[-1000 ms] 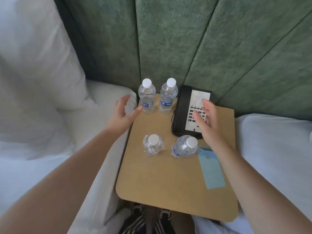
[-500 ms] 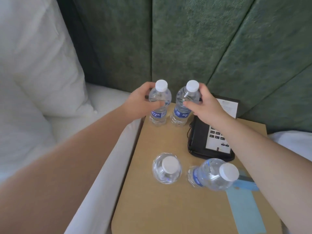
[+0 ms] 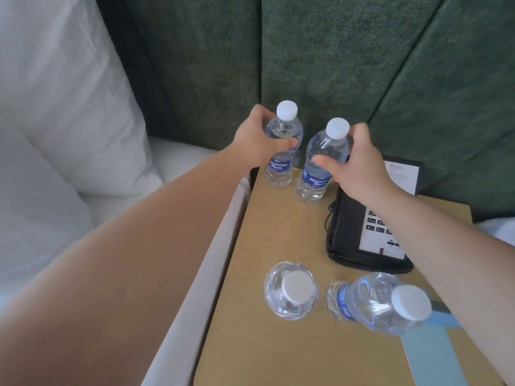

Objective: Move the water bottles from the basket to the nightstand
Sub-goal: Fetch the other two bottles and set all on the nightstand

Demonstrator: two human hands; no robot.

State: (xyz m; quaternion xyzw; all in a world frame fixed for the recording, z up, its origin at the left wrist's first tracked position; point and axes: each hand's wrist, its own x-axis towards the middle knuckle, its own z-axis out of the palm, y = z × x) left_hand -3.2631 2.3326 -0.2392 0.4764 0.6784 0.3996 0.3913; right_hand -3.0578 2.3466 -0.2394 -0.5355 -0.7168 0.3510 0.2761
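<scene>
Several clear water bottles with white caps and blue labels stand on the tan wooden nightstand (image 3: 278, 352). My left hand (image 3: 256, 140) grips the back left bottle (image 3: 281, 174) around its upper body. My right hand (image 3: 359, 165) grips the back right bottle (image 3: 320, 162), which leans slightly to the right. Nearer to me, a front left bottle (image 3: 291, 291) and a front right bottle (image 3: 373, 302) stand untouched. No basket is in view.
A black desk phone (image 3: 362, 246) with a white keypad lies on the nightstand's right, under my right forearm. A blue card (image 3: 434, 355) lies at the front right. White pillows (image 3: 55, 121) and bedding fill the left; a green padded headboard (image 3: 320, 65) stands behind.
Both hands reached forward from open above the table and closed on the two back bottles. The right-hand bottle now leans and sits a little nearer than half a second ago.
</scene>
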